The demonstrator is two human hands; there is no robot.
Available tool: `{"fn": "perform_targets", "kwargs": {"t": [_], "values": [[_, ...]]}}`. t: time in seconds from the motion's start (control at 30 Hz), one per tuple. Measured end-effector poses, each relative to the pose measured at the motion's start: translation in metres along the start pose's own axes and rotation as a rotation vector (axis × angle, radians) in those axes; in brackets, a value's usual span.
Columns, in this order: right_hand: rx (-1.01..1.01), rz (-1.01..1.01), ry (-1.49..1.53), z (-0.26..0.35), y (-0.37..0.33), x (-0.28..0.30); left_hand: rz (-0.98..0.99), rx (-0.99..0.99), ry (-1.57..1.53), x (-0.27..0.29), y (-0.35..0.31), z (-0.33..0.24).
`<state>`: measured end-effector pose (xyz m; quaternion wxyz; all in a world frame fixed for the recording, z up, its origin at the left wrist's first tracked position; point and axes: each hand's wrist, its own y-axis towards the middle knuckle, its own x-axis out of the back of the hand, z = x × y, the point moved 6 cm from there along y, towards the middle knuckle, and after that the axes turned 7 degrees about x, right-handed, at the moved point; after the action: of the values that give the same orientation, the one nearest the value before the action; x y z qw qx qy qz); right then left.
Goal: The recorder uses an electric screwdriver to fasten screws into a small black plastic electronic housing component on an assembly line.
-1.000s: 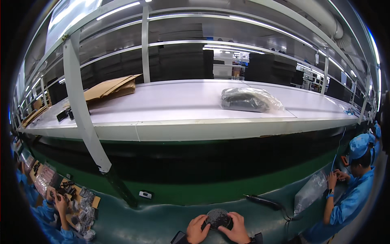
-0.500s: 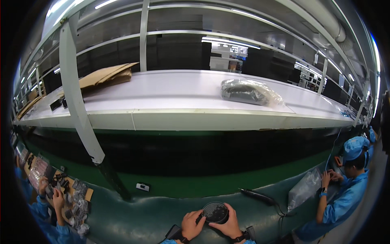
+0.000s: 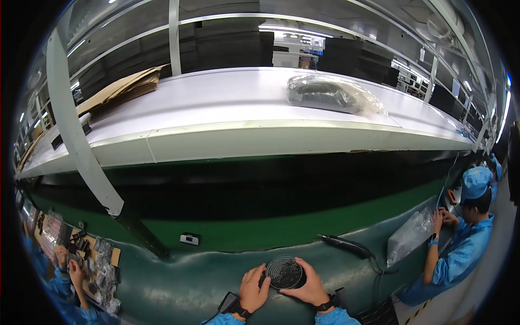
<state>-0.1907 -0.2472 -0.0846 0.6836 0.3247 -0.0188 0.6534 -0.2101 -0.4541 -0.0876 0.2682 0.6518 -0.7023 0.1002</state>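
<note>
A round black speaker-like piece [image 3: 284, 272] with a dotted mesh face is held just above the green bench mat, its face toward me. My left hand [image 3: 253, 290] is closed at its left edge, fingers pressed together along the rim. My right hand [image 3: 309, 283] grips the right edge, thumb below and fingers curled around the side. The underside of the piece is hidden. On each of my wrists sits a dark band. To the right of my hands lies a black pen-shaped electric screwdriver [image 3: 346, 246] with a cable.
A small white-and-black box [image 3: 189, 238] lies beyond my hands. A clear plastic bag [image 3: 410, 238] rests near a co-worker [image 3: 470, 233] at the right. Another person's hands [image 3: 69, 264] work among wrapped parts at the left. Behind stands a white conveyor [image 3: 227, 111] with a bagged item [image 3: 330, 93] and cardboard [image 3: 122, 89].
The view has shifted slightly. My left fingers have moved off the mesh face to the left rim, and the round piece now shows its face more squarely. My right hand keeps its hold.
</note>
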Motion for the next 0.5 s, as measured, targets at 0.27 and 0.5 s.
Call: {"fn": "perform_targets", "kwargs": {"t": [0.27,0.5], "values": [[-0.038,0.028,0.03,0.0018,-0.0019,0.0019,0.025,0.047,-0.071,0.0005,-0.0002,0.0012],[-0.067,0.044,0.096,0.0046,-0.0023,0.0054,0.008,-0.003,-0.031,0.0002,0.0012,0.003]]}}
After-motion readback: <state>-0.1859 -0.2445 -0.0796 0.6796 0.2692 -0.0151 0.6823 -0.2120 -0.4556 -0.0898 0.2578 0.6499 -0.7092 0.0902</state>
